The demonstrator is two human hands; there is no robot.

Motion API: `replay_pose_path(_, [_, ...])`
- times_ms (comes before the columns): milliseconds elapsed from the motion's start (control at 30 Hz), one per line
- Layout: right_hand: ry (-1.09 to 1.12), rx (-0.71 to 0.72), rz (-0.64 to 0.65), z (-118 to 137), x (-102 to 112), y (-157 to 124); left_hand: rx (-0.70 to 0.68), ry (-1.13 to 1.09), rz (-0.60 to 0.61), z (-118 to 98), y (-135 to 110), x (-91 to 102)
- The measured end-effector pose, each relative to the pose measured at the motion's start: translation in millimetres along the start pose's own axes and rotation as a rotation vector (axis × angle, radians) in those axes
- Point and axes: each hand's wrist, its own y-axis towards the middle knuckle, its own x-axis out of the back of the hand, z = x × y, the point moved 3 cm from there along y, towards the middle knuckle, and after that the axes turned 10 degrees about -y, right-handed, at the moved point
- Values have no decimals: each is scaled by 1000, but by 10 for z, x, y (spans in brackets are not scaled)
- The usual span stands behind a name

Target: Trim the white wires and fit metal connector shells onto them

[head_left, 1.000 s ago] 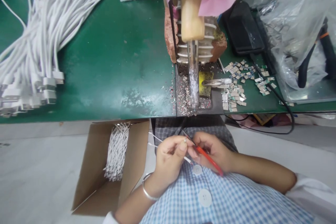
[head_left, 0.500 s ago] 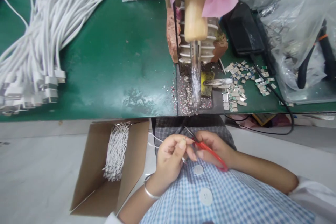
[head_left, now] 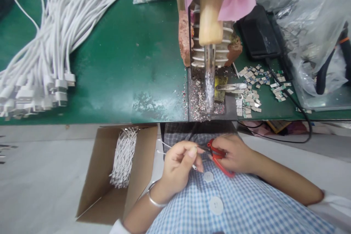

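My left hand (head_left: 179,164) is closed in a pinch on a thin white cable (head_left: 164,143), over my lap just below the bench edge. One piece of cable sticks out to the left of the hand, and a cut white end shows under the fingers. My right hand (head_left: 233,153) grips red-handled scissors (head_left: 223,164). The dark scissor blades reach left to my left thumb and fingertip, at the cable's tip. Whether they touch the cable there is too small to tell.
White USB cables (head_left: 55,44) lie heaped on the green bench (head_left: 137,55). A soldering iron (head_left: 210,76) stands over a gritty patch, with small metal connectors (head_left: 248,102) to its right. Below the edge, a cardboard box (head_left: 139,175) holds white cables. Pliers (head_left: 326,69) rest by plastic bags.
My right hand has turned the scissors from pointing up and left to lying across, fingers now in the red handles, blades at my left fingertips. My left hand has hardly moved.
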Motion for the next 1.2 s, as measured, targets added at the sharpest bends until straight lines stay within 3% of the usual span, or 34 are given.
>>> replay_pose_path(333, [-48,15,-1,3,-32,-28,-54,107,5,-53,3,-5])
replay_pose_path(533, [-5,-5,-3,13,-31,-23,-157,191,49,-90,-11,-11])
replay_pose_path(633, [-36,0,2,16,6,-11,-309,411,102,-178,-15,-23])
replay_pose_path(800, [-141,20,32,8,69,-22,-681,1017,192,-338,-40,-52])
replay_pose_path(900, [-156,10,71,4,89,-45,-786,1204,227,-356,-56,-38])
replay_pose_path(1100, [-233,1,132,-12,104,-76,-824,1245,244,-338,-71,-1])
replay_pose_path(1200, [-268,38,133,-8,113,-71,-717,1121,237,-351,-61,-6])
